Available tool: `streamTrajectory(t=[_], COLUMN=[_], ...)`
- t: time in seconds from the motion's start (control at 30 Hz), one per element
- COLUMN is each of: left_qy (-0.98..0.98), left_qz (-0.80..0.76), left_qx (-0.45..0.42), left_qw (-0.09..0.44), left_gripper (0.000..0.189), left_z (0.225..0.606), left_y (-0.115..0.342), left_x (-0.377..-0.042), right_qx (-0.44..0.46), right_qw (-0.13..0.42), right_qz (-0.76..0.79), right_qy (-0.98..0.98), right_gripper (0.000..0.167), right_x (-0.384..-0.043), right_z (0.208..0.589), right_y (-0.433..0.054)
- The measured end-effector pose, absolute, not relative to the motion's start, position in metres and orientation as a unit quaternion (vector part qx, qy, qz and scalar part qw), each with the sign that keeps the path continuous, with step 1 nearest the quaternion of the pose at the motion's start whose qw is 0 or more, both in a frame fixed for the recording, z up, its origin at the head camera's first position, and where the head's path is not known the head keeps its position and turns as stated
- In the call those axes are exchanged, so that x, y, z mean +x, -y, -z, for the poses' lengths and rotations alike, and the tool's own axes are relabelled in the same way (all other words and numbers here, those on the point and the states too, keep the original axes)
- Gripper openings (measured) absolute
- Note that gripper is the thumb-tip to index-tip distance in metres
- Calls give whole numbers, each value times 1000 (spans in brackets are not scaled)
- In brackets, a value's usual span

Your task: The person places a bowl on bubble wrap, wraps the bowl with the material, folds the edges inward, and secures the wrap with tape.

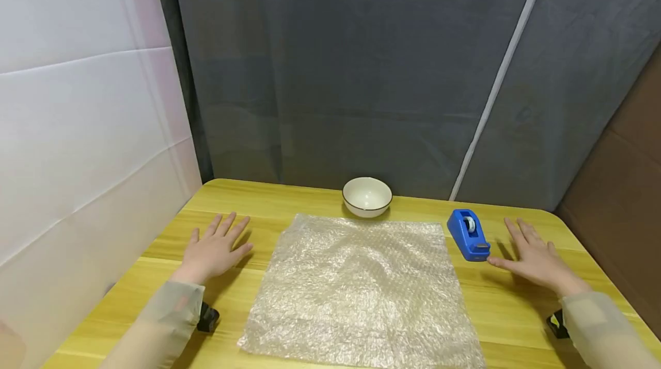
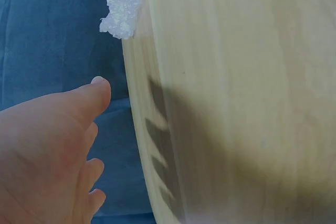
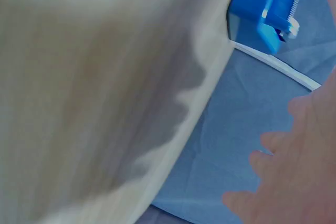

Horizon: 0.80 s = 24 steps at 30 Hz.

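A sheet of bubble wrap [image 1: 361,294] lies flat across the middle of the table. Just behind its far edge stands a white bowl [image 1: 367,197] with a dark rim, upright. To the right of the sheet is a blue tape dispenser [image 1: 467,235] with a roll of tape in it. My left hand [image 1: 213,249] hovers left of the sheet, fingers spread, holding nothing; its shadow falls on the wood. My right hand [image 1: 539,260] is also spread and holds nothing, its thumb close to the dispenser; the head view does not settle whether they touch. The right wrist view shows the dispenser's toothed cutter [image 3: 295,6].
The wooden table [image 1: 248,197] has rounded far corners. A dark grey curtain [image 1: 330,70] hangs behind it, a white cloth wall [image 1: 88,99] rises at the left, and a brown panel [image 1: 619,174] borders the right side.
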<state>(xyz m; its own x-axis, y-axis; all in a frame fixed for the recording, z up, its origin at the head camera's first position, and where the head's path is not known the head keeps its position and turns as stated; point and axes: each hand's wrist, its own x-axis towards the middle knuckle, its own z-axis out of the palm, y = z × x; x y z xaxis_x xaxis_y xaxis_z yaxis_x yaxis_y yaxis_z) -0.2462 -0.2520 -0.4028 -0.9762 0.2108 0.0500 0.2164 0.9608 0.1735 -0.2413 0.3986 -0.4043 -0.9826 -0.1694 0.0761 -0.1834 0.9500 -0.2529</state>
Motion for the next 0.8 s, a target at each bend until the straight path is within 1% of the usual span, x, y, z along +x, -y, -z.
streamTrajectory(t=[0.2, 0.43, 0.6, 0.73, 0.8], left_qy=[990, 990, 990, 989, 989], left_qz=[87, 85, 87, 88, 88], left_qx=[-108, -113, -114, -117, -118], left_qw=[10, 5, 7, 10, 8], left_gripper=[70, 71, 74, 76, 76], left_z=[401, 400, 399, 397, 395], left_y=[249, 245, 246, 245, 243], left_x=[-248, -251, -253, -252, -252], right_qx=[113, 177, 231, 276, 283], right_qw=[58, 72, 65, 45, 27], right_qz=[-151, -176, -207, -190, -173], right_qy=[980, 966, 948, 941, 943], right_gripper=[109, 108, 102, 102, 103], right_x=[-236, -228, -224, -224, -224], right_z=[391, 366, 358, 368, 375], right_y=[-389, -351, -326, -311, -303])
